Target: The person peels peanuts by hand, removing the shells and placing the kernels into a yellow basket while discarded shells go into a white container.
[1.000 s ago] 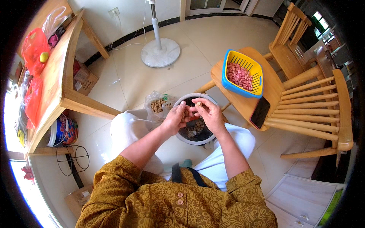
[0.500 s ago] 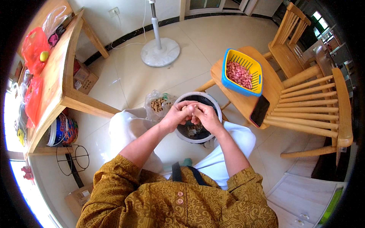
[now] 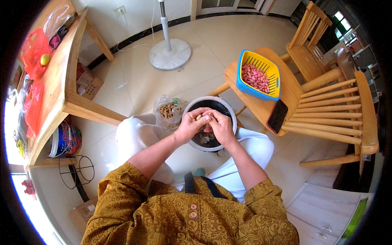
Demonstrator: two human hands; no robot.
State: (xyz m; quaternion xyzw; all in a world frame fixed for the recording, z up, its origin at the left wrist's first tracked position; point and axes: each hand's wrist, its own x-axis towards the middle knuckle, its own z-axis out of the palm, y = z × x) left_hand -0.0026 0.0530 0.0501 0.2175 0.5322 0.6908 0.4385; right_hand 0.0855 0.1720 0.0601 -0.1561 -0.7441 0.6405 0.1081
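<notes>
My two hands meet above a round pale bin with a dark lining and scraps inside. My left hand is closed, and a bit of tan peanut shows between its thumb and fingers. Against it presses my right hand, also closed, with thumb and fingertips on the peanut; most of it is hidden. Just left of the bin, a clear plastic bag on the floor holds unshelled peanuts. To the right, pink shelled peanuts lie in a yellow and blue basket.
The basket stands on a wooden chair, with a black phone beside it. A second chair is behind. At left is a wooden table with red plastic bags. A white stand base is ahead.
My hands stay together over the bin, with the fingers shifting slightly around the peanut. The whole view has moved a little; the basket and bag look the same.
</notes>
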